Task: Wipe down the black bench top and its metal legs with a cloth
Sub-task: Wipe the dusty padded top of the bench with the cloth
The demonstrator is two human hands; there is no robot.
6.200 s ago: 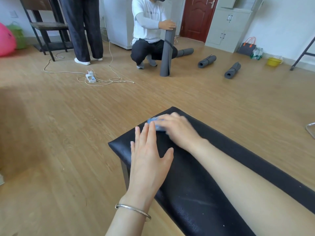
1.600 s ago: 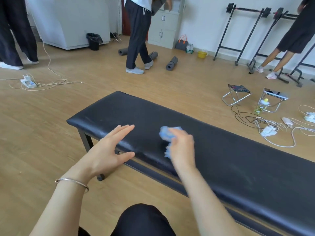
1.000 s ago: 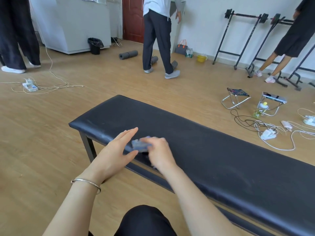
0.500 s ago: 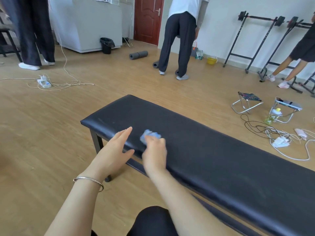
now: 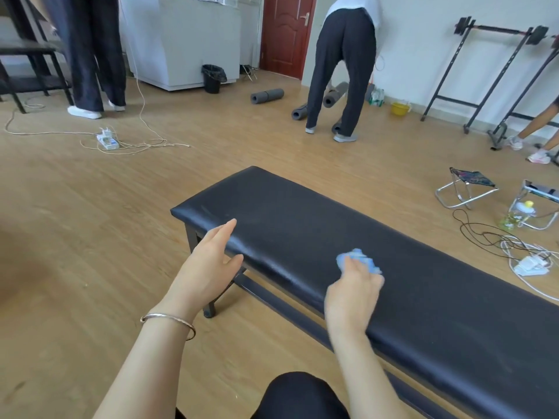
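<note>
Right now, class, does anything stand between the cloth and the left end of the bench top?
Nothing lies on the bench top there. Only the open left hand hangs by its front edge, left of the cloth that the right hand grips.

Light: bright, even
Glare: sheen on padded black bench top (image 5: 302,213)
Blur: right hand (image 5: 354,291), crumpled blue cloth (image 5: 358,260) smeared
Edges: bowed

The right hand (image 5: 352,293), gripping the blue cloth (image 5: 358,261), has slid along the black bench top (image 5: 302,225) away from its left end. The left hand (image 5: 208,267), just beside the blue cloth 0.5 seconds ago, now sits well apart from it.
</note>
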